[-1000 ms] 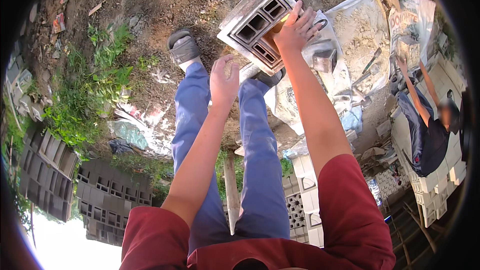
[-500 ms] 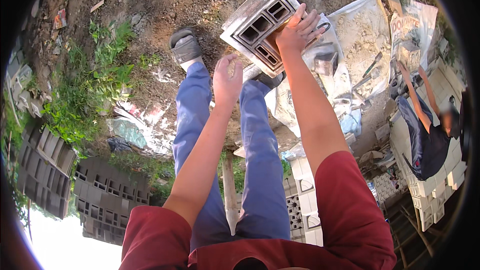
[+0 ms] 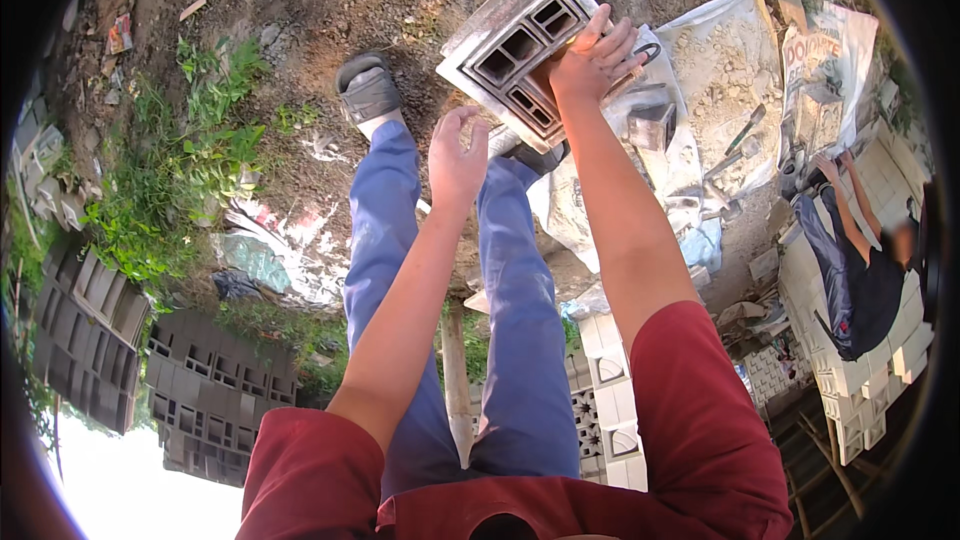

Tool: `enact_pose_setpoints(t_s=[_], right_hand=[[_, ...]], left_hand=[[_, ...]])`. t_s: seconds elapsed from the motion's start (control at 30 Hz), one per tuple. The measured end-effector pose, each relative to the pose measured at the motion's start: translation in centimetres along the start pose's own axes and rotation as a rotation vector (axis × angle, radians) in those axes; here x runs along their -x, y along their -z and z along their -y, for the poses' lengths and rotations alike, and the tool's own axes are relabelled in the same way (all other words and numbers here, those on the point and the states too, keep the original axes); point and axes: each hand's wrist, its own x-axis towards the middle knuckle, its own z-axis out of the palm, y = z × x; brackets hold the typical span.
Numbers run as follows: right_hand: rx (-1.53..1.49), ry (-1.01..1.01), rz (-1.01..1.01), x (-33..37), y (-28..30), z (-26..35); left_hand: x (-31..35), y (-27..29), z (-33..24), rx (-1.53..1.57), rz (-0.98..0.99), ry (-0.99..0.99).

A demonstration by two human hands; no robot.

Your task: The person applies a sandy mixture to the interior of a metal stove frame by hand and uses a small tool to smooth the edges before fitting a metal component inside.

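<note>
A pale, dusty block mould (image 3: 470, 50) with dark rectangular openings in its top stands tilted in view beyond my feet. Brownish material shows at its right corner, beside my right wrist. My right hand (image 3: 598, 58) lies over the mould's right side, touching it, with the fingers spread toward a dark wire loop handle (image 3: 650, 50). What lies under the palm is hidden. Short of the mould's near left edge, my left hand (image 3: 459, 155) hangs in the air, loosely curled, fingers apart from the thumb and nothing between them.
White sacking (image 3: 720, 60) with pale powder spreads to the right, bearing a brush-like tool (image 3: 745, 128) and a small grey block (image 3: 652, 126). Another person (image 3: 860, 290) crouches at far right near stacked pale blocks (image 3: 855, 410). Weeds (image 3: 215, 110) and grey block stacks (image 3: 215, 380) stand left.
The mould shifts very slightly left in view, and my right hand stays on it. My left hand barely moves. The other person's hands have come down closer to their knees.
</note>
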Motion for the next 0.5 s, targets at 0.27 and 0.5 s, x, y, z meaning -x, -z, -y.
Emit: enact_pose_setpoints(t_s=[0.27,0.5], right_hand=[[0.010,0.013,-0.017,0.00,-0.15,-0.09],[0.007,0.029,-0.059,-0.02,-0.47,-0.05]], left_hand=[[-0.16,-0.14,-0.07,0.031,0.026,0.044],[-0.43,-0.19,0.14,0.043,0.025,0.047]])
